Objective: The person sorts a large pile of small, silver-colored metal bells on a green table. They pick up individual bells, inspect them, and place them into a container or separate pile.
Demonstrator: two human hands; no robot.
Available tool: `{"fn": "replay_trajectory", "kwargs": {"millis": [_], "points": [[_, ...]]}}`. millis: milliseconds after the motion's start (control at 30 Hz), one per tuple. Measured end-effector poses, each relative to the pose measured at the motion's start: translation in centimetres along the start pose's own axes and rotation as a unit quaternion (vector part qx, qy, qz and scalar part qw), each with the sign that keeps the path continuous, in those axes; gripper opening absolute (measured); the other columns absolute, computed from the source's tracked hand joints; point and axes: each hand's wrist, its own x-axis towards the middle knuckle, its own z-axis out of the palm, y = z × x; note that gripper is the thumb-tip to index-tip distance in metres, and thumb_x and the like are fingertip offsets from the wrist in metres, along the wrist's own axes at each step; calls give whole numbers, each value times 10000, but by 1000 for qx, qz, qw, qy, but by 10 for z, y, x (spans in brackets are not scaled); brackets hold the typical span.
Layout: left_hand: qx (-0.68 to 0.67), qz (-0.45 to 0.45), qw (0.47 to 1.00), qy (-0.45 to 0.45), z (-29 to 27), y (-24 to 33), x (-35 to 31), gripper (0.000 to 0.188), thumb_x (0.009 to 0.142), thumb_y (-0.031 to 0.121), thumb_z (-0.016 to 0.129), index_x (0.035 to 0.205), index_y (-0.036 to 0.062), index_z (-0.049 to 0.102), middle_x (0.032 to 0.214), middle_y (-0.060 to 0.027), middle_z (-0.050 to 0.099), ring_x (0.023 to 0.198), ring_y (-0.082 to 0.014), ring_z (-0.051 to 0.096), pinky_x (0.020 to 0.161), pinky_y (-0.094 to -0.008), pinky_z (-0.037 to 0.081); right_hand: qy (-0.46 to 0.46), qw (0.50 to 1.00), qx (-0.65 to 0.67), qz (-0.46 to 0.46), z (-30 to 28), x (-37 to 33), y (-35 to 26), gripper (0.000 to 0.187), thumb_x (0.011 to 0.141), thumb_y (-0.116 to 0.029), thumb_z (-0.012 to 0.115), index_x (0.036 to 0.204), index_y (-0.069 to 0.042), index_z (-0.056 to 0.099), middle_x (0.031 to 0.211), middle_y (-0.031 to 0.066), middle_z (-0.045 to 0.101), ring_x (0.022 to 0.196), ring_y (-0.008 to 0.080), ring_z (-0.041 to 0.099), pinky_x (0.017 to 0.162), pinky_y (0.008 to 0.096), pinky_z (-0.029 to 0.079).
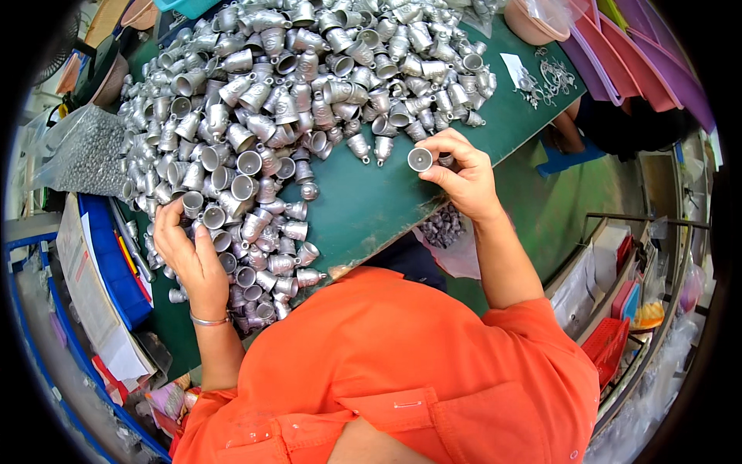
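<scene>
Silver-grey all over the heaped bells (255, 97), with embossed relief patterning outside. Dark green across the tabletop (355, 201). Bright orange on the near shirt (348, 325). Pink and purple on the far-right trays (634, 66), deep blue on the left box (127, 298).

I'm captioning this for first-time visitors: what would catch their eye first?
Probably the great heap of silvery bells on the green table, filling the upper left and middle. Next, the bright orange shirt at the lower middle, then the right hand, right of centre, holding one bell, mouth toward the camera.
</scene>
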Motion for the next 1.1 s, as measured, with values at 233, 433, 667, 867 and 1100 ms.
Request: {"fn": "replay_trajectory", "kwargs": {"millis": [233,433,667,867,1100], "points": [[-10,-9,1000,-11,-1,1,0,393,906,98,450,1286,1,463,1328,-177,439,1310,-352,324,1099,-455,210,-100,836,525,126,-14,-11,-3,369,922,-269,510,1097,46,592,878,125,557,760,210,538,572,284,423],[-10,-3,1000,-13,-2,2,0,391,898,91,458,1279,0,466,1323,-177,442,1306,-353,328,1095,-455,214,-80,942,314,87,-73,-41,-12,272,846,-207,556,757,39,633,762,150,594,709,271,599,670,332,502],[-9,-10,1000,-8,-1,2,2,388,885,78,467,1265,0,472,1315,-176,448,1300,-352,336,1093,-454,212,47,977,-203,37,-36,-6,-20,120,794,-59,696,908,-19,689,797,55,612,724,177,580,687,278,462],[-12,-9,1000,-10,-3,4,2,391,882,88,469,1263,1,472,1315,-178,447,1292,-362,342,1091,-458,212,78,882,-454,-102,14,18,6,351,690,-129,779,989,-68,606,882,84,551,825,283,569,714,380,482],[5,3,1000,2,0,3,1,385,939,189,426,1265,-12,470,1304,-179,454,1259,-334,371,1078,-433,229,115,993,-10,18,6,-4,13,382,696,25,779,1005,-47,565,988,45,603,893,140,585,785,274,484]]}}
